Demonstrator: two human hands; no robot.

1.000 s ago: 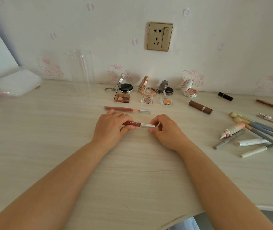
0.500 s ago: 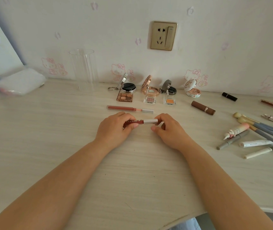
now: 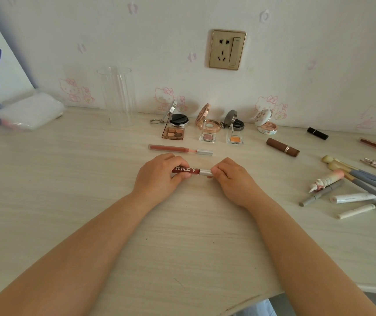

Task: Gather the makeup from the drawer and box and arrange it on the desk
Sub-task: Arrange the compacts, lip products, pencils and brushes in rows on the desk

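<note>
At frame centre, a gloss (image 3: 188, 171) is pinched by the left hand (image 3: 159, 179) and right hand (image 3: 230, 179). It should be laid parallel below the pink gloss (image 3: 178, 149).

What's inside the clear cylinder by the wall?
The clear cylinder looks empty: only wall and desk show through it. Nothing blocks it, though glare on the plastic could mask something small.

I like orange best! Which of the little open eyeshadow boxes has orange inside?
The clear eyeshadow case, rightmost of the three in the front row. The middle case holds pink, the left palette browns.
</note>
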